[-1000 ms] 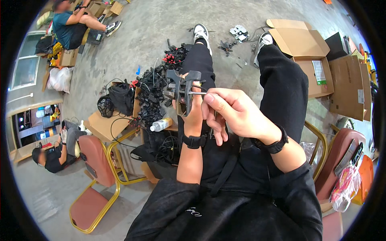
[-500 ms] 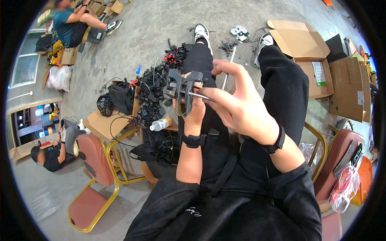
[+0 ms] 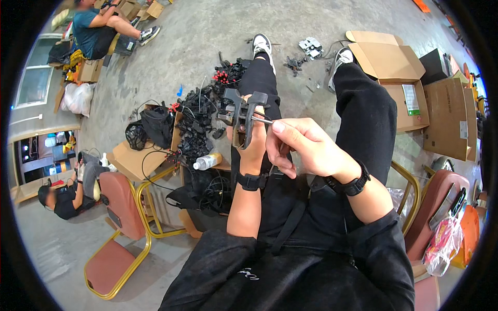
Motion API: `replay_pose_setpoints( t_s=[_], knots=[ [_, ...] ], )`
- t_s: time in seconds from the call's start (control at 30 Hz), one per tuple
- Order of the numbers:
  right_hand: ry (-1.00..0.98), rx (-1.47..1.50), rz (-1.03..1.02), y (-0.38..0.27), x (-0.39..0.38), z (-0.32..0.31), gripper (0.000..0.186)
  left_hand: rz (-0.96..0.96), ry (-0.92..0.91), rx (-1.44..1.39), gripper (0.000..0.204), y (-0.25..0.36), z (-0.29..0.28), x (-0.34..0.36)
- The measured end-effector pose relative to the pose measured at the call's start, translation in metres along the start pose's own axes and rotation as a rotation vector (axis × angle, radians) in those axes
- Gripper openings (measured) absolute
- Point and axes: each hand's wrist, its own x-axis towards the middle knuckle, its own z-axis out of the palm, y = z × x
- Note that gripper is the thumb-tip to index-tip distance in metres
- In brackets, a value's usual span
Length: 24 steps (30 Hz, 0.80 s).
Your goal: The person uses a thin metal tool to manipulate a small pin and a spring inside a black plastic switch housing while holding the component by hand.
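Note:
My left hand (image 3: 252, 150) is closed around a dark grey forked plastic bracket (image 3: 240, 123) and holds it up above my left thigh. Most of its fingers are hidden behind the bracket. To its right, my right hand (image 3: 314, 147) pinches a thin metal hex key (image 3: 262, 120) between thumb and forefinger. The key's tip meets the bracket's right side. Whether it sits inside a screw head cannot be made out, and the rest of the key is hidden by the hand.
On the floor at left lies a heap of black parts and cables (image 3: 194, 122), beside a bottle (image 3: 207, 161) and an open carton (image 3: 137, 160). Chairs (image 3: 122, 207) stand either side. Ahead right are an open cardboard box (image 3: 386, 57) and silver parts (image 3: 311, 46). Two people sit at left.
My right hand has turned, its raised fingers now curled in. The key's long arm, which pointed away from me, has gone out of sight. The bracket has shifted slightly right.

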Motion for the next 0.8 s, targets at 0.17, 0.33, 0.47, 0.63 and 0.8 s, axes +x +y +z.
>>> replay_pose_setpoints(
  t_s=[0.17, 0.33, 0.47, 0.63, 0.8],
  knots=[
    [0.016, 0.048, 0.033, -0.003, -0.002, 0.001, 0.045, -0.072, -0.039, -0.038, 0.02, 0.006, 0.0, -0.002],
    [-0.018, 0.259, 0.086, -0.005, -0.001, 0.0, 0.044, -0.039, -0.026, -0.008, 0.021, 0.003, 0.001, -0.002],
    [0.088, 0.664, 0.377, -0.02, 0.0, 0.003, 0.043, 0.016, -0.008, 0.005, 0.022, 0.0, -0.002, -0.002],
    [0.14, 0.847, 0.495, -0.029, -0.004, 0.003, 0.042, 0.024, -0.102, 0.109, 0.023, 0.002, -0.001, -0.002],
    [0.139, 0.621, 0.314, -0.021, -0.005, 0.004, 0.043, 0.15, -0.047, 0.162, 0.024, 0.012, 0.0, 0.001]
  ],
)
